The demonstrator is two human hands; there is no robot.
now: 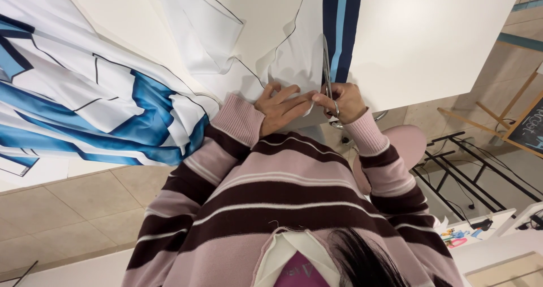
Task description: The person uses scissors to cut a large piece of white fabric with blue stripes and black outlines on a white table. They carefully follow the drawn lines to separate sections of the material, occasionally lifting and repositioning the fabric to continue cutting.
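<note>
While the left hand (280, 107) lies flat, fingers spread, pinning white fabric (294, 60) taut, the right hand (344, 101) — fingers closed through scissors (327, 72) — cuts beside the blue stripe (341, 26).

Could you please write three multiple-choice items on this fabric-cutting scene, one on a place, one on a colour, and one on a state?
1. Where do the scissors cut?
A. Along the edge of the dark and light blue stripe
B. Through the pink stool
C. Across the floor tiles

2. Which colours is the person's striped sweater?
A. Green and yellow
B. Pink and dark maroon, with thin white lines
C. Plain grey

3. What is the left hand doing?
A. Hanging in the air
B. Holding a pencil
C. Pressing flat on the white fabric

Answers:
1. A, the blades lie right beside the stripe on the fabric.
2. B, those bands run across both sleeves and the body.
3. C, its fingers are spread on the fabric next to the right hand, which grips the scissors' handles.
</note>
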